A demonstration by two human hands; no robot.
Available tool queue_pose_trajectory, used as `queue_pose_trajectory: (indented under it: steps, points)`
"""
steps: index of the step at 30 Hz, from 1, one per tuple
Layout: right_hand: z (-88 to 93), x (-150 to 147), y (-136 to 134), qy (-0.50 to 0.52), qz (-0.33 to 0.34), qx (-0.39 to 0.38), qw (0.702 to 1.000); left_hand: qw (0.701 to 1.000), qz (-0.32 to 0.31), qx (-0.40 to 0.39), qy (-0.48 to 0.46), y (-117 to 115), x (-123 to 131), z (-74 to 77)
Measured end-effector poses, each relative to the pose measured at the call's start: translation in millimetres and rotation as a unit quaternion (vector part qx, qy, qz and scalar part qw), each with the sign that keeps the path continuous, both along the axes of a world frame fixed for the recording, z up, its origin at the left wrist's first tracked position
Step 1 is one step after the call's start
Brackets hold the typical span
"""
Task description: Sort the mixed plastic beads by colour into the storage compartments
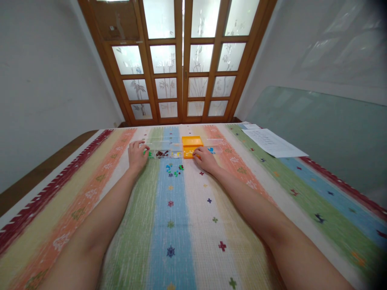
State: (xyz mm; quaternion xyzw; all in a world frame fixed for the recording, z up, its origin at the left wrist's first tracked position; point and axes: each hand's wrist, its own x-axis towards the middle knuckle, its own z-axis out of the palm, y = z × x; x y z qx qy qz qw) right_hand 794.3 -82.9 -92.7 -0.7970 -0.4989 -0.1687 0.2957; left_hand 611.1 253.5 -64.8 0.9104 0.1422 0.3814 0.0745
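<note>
My left hand (138,154) is at the left end of a row of clear boxes, its curled fingers over the box with green pieces (150,154); what they grip, if anything, is too small to see. Beside it, a clear box holds dark brown pieces (162,154), and another has yellow pieces (175,154). My right hand (205,158) rests its bent fingers at the right side of an open orange box (192,141) with pale pieces inside. Just right of that hand, blue pieces (211,150) lie in a clear box. Loose green, blue and dark red pieces (175,170) are scattered in front.
A striped cloth (178,225) covers the table. White paper sheets (273,143) lie at the back right. Beyond the table stand wooden doors with frosted panes (167,88), and a pale green glass panel (317,129) is at the right.
</note>
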Motion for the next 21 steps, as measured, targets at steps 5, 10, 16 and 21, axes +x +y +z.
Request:
queue_pose_trajectory:
  steps: [5, 10, 16, 21]
  points:
    - [-0.9, 1, 1, 0.004, 0.001, 0.001, 1.0, 1.0, -0.022, -0.004, 0.0, 0, 2, -1.6]
    - [-0.3, 0, 0, 0.006, 0.002, 0.003, 1.0, 0.995, -0.094, 0.023, 0.008, -17, 3, 7.2]
    - [0.9, -1, 0, 0.01, 0.0, -0.001, 1.0, 0.96, -0.256, 0.072, 0.085, -48, 1, 22.2]
    - [1.4, -2, 0, 0.008, -0.001, 0.001, 1.0, 0.914, -0.351, 0.088, 0.181, -63, -2, 32.6]
